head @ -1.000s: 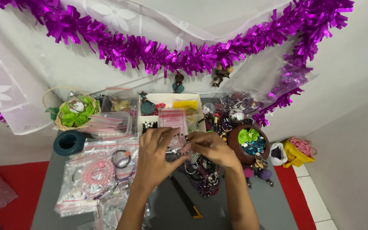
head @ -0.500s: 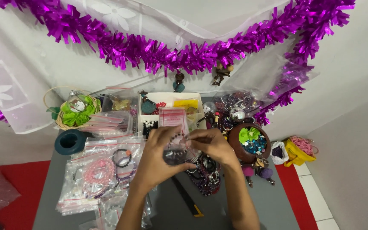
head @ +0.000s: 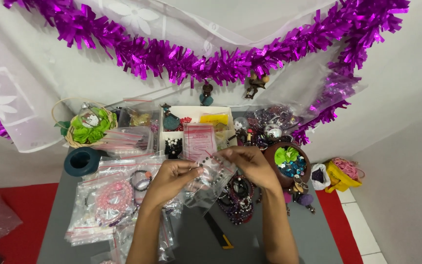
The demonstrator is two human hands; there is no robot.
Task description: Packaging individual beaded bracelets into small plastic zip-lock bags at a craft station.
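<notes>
My left hand (head: 173,177) and my right hand (head: 251,165) together hold a small clear zip bag (head: 206,186) above the grey table (head: 294,239). Both pinch the bag's top edge, where a dark beaded bracelet (head: 203,160) shows between the fingers. The bag hangs down toward me. Just beyond the hands stands a clear bag with a pink card (head: 199,140). A heap of dark beaded bracelets (head: 238,200) lies under my right wrist.
Several zip bags with pink and dark bracelets (head: 111,195) cover the table's left. A teal tape roll (head: 81,160), a basket with green flowers (head: 88,126), a white box (head: 196,120) and a brown bowl (head: 289,164) ring the back. Purple tinsel (head: 206,63) hangs above. A black-and-yellow cutter (head: 218,230) lies near me.
The hands have lifted the clear bag slightly and spread its top edge; the bag now hangs lower toward me. Nothing else on the table has moved.
</notes>
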